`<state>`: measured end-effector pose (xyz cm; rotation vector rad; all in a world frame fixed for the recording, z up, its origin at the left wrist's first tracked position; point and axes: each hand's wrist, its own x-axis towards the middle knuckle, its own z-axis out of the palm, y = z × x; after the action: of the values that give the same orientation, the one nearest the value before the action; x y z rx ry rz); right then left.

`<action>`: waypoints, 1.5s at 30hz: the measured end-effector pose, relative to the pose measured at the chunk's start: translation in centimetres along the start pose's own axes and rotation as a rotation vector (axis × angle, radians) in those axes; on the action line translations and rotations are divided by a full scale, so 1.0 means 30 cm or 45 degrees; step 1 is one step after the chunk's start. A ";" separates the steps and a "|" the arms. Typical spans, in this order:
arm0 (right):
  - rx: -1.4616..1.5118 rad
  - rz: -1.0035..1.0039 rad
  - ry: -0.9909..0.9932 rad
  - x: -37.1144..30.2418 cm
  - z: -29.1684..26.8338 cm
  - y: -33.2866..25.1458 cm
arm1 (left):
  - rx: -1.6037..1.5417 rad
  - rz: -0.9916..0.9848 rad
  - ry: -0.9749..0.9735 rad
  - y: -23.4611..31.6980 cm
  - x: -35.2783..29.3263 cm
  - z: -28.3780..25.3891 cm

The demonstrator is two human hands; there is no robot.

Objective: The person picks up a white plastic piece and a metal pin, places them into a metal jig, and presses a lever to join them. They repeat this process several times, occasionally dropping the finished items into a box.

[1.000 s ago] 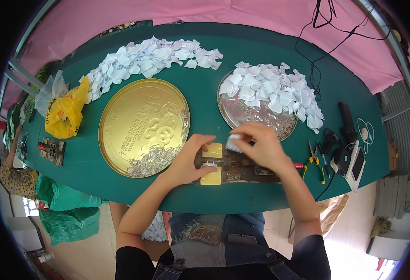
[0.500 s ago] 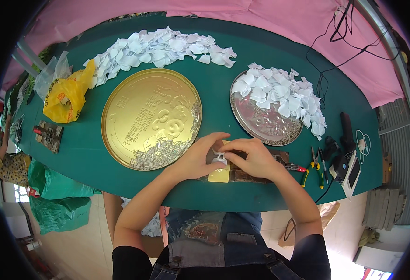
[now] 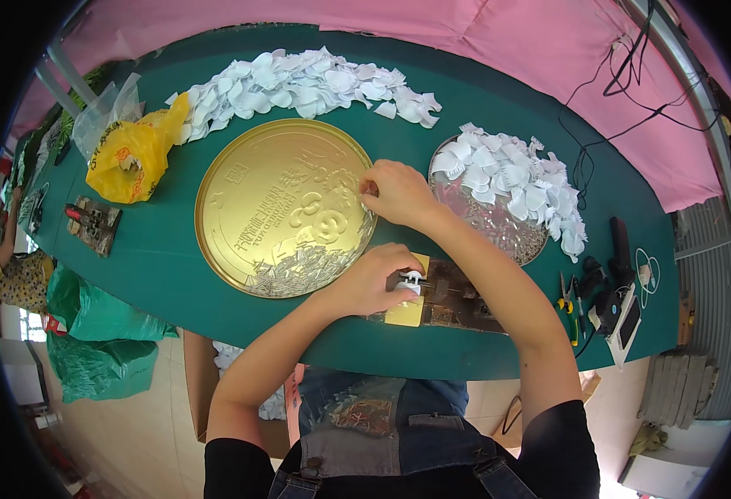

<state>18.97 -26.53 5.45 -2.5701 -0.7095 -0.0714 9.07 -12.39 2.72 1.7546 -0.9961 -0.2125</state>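
My left hand [image 3: 375,283] is closed on a small white plastic piece [image 3: 409,284], holding it over a gold plate [image 3: 405,313] at the left end of a dark brown fixture [image 3: 459,309]. My right hand [image 3: 399,193] reaches to the right rim of a round gold tray [image 3: 257,179], its fingertips pinched together. Whatever they grip is too small or hidden to make out. Small silvery metal pins [image 3: 295,270] lie scattered along the tray's near right side.
White petal-shaped pieces form a long pile [image 3: 299,83] at the back. More lie heaped [image 3: 507,170] on a silver tray [image 3: 482,220] at right. A yellow bag [image 3: 137,162] stands at left. Pliers [image 3: 568,308] and black cables [image 3: 582,154] lie at right.
My right hand has left the white piece and moved up and left to the gold tray's rim. My left hand still holds the white piece over the fixture. The view has shifted slightly.
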 end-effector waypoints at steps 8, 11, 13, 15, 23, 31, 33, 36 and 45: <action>0.006 0.269 -0.291 0.087 -0.004 -0.036 | 0.001 0.030 -0.012 -0.009 -0.002 -0.001; 0.620 0.381 -0.157 0.035 -0.079 -0.036 | 0.005 0.035 -0.035 -0.006 0.008 0.001; 0.845 0.394 -0.246 -0.041 -0.132 -0.050 | 0.000 0.030 -0.026 -0.020 -0.005 -0.001; 0.983 0.457 -0.358 -0.152 -0.206 -0.061 | -0.004 0.031 -0.032 -0.026 -0.005 0.002; 0.776 0.323 -0.143 -0.474 -0.224 -0.052 | -0.046 -0.070 -0.059 0.005 -0.002 -0.009; 0.292 0.273 0.008 -0.522 -0.191 -0.130 | -0.015 -0.088 -0.034 0.007 -0.002 -0.008; 0.288 0.270 0.054 -0.527 -0.200 -0.143 | -0.011 -0.098 -0.058 0.007 -0.002 -0.010; 0.262 0.243 0.143 -0.532 -0.185 -0.140 | -0.028 -0.075 -0.057 0.005 0.004 -0.011; -0.028 0.133 0.204 -0.537 -0.188 -0.183 | -0.040 -0.084 -0.055 0.022 0.007 -0.014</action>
<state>2.73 -32.54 10.04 -2.5819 -0.5172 -0.2489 9.11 -12.31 3.53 1.7621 -0.9619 -0.3076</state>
